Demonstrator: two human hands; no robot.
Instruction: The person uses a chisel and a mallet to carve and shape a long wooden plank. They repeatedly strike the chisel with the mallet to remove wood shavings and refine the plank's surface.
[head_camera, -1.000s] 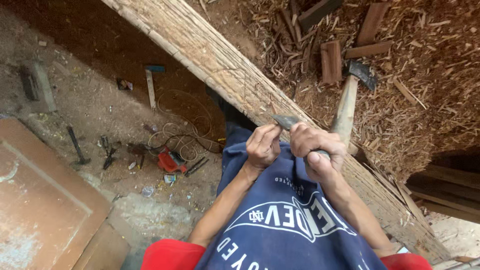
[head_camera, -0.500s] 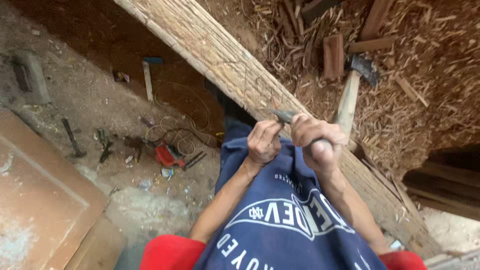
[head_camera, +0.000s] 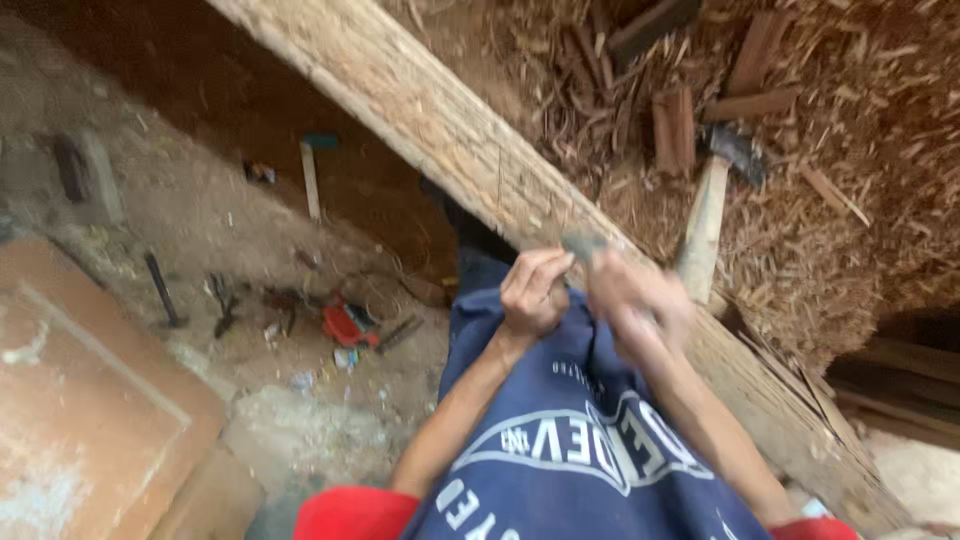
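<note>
A long rough wooden beam (head_camera: 440, 130) runs diagonally from the top left to the bottom right, just in front of my blue printed shirt (head_camera: 580, 450). My left hand (head_camera: 535, 292) and my right hand (head_camera: 640, 312) are close together against the beam's near edge. Between them is a small grey metal blade (head_camera: 585, 244). My right hand is blurred and curled around the tool's handle. The fingers of my left hand are pinched at the blade end.
A hatchet (head_camera: 705, 215) with a pale wooden handle leans past the beam among wood shavings (head_camera: 860, 200) and short wood blocks (head_camera: 675, 125). On the dirt floor at the left lie a hammer (head_camera: 312, 178), a red tool (head_camera: 345, 322), dark hand tools and a reddish board (head_camera: 80, 400).
My hands have stayed at the beam's edge. The right hand has turned blurry with motion and shifted slightly down along the beam, while the view has moved a little.
</note>
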